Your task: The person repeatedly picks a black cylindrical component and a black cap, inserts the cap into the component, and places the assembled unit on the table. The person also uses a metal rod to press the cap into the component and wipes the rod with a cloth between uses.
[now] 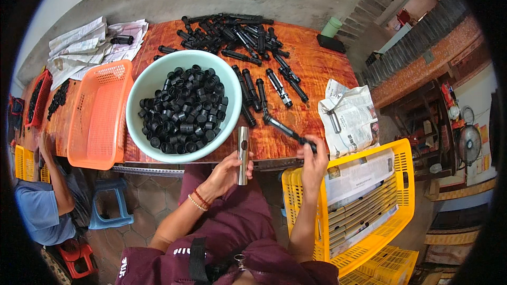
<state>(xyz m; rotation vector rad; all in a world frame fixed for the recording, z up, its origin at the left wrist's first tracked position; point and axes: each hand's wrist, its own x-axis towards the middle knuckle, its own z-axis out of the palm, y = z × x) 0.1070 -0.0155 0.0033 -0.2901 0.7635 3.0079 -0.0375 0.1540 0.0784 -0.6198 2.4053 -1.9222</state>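
Clock taken from the steel tube (242, 155), 12 = away from the person. Left hand (228, 171) half-closed, fingers wrapped round the tube, held near upright; tube straddles the table's near edge in view, top end against tabletop, bottom end over the lap. Right hand (313, 161), 3 o'clock, nearly closed, pinching the near end of a black rod (285, 129); rod slants off toward 2, far end meeting another black piece, can't tell if joined.

Basin (138, 92) at 10, full of short black pieces (185, 110), rim just beside the tube, so tight that side. Tube pile (232, 36) at 12, toward the wall. Open room: table (325, 68) bare at 1, plus a strip along the front edge between the hands. Newspaper (359, 113) 2–3. Yellow crate (405, 179) at 4, side wall close by the right forearm, cramped there.
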